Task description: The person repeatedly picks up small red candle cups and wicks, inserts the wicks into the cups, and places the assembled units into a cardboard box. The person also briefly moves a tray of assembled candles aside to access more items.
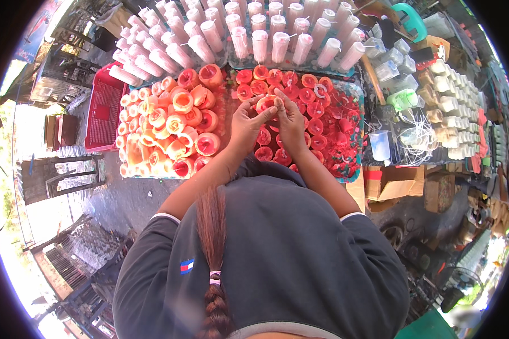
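Note:
Between the fingers of both hands is a small round red wax candle cup (266,102), held over the tray at the middle of the table. My left hand (246,125) grips its left side, thumb on the rim. On the other side, my right hand (290,125) closes round it with thumb and fingers. Below and around them lie several red wax candles (264,136), some with a pale wick showing. To the left, orange-red hollow wax cups (182,101) are heaped together. Loose red wax scraps (342,141) cover the right part of the tray.
Rows of tall pale pink candles (280,47) stand at the far side. A red plastic basket (103,107) sits at left. On the right are a bundle of white string (417,135), a clear plastic cup (380,146), a green container (402,100) and an open cardboard box (395,183).

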`<action>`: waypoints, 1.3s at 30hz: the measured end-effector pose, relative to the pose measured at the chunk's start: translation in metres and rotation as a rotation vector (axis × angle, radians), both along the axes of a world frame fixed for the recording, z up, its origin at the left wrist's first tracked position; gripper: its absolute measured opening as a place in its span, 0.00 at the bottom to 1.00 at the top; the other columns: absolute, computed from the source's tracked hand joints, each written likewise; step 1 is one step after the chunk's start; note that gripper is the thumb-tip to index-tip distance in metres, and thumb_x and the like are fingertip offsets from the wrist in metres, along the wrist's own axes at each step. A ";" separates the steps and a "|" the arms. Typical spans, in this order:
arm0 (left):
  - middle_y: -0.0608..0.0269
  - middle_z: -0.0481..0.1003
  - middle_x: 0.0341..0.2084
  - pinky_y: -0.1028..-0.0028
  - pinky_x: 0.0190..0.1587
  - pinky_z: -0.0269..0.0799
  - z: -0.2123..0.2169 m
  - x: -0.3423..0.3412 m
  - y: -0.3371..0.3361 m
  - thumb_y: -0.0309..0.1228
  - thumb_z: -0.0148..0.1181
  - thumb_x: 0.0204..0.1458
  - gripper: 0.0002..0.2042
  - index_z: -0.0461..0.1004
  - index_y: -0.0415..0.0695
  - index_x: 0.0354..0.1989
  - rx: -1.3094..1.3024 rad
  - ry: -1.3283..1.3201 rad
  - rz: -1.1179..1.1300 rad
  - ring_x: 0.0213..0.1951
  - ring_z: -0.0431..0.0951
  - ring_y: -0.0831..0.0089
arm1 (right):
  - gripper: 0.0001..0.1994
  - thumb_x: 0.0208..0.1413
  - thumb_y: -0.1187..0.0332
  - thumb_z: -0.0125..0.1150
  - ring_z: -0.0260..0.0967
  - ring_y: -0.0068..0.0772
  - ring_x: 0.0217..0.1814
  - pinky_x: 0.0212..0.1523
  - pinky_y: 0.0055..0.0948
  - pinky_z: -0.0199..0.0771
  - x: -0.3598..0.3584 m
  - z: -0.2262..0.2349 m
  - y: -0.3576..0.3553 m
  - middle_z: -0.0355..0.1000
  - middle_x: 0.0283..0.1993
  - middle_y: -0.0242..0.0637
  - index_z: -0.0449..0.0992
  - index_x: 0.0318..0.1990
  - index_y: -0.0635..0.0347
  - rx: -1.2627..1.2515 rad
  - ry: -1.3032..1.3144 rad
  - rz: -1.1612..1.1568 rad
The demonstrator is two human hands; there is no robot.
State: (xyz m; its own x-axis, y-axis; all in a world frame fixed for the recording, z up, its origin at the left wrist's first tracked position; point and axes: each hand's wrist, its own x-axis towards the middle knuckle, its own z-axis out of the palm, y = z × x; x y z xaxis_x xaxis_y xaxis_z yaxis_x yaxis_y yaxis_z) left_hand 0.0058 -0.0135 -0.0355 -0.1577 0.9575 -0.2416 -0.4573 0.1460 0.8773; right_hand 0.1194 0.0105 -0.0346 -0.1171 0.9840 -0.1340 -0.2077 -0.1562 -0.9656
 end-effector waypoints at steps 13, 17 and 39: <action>0.63 0.73 0.46 0.77 0.52 0.66 0.010 -0.021 -0.005 0.31 0.60 0.52 0.22 0.67 0.37 0.55 0.160 0.240 -0.227 0.47 0.71 0.79 | 0.19 0.62 0.57 0.46 0.73 0.27 0.36 0.37 0.32 0.80 0.020 0.003 0.009 0.73 0.39 0.35 0.72 0.49 0.64 -0.318 0.386 0.247; 0.64 0.76 0.41 0.78 0.46 0.69 0.008 -0.022 -0.004 0.30 0.56 0.56 0.18 0.69 0.36 0.53 0.107 0.349 -0.243 0.42 0.74 0.80 | 0.19 0.62 0.55 0.47 0.73 0.29 0.36 0.34 0.34 0.80 0.016 0.007 0.005 0.73 0.39 0.36 0.71 0.46 0.64 -0.379 0.500 0.155; 0.56 0.76 0.30 0.66 0.39 0.73 -0.003 -0.005 0.010 0.37 0.36 0.63 0.18 0.71 0.36 0.36 -0.265 -0.315 0.155 0.33 0.76 0.67 | 0.13 0.62 0.65 0.49 0.70 0.23 0.27 0.26 0.23 0.69 0.000 -0.054 -0.008 0.73 0.27 0.33 0.75 0.41 0.65 -0.051 -0.120 0.051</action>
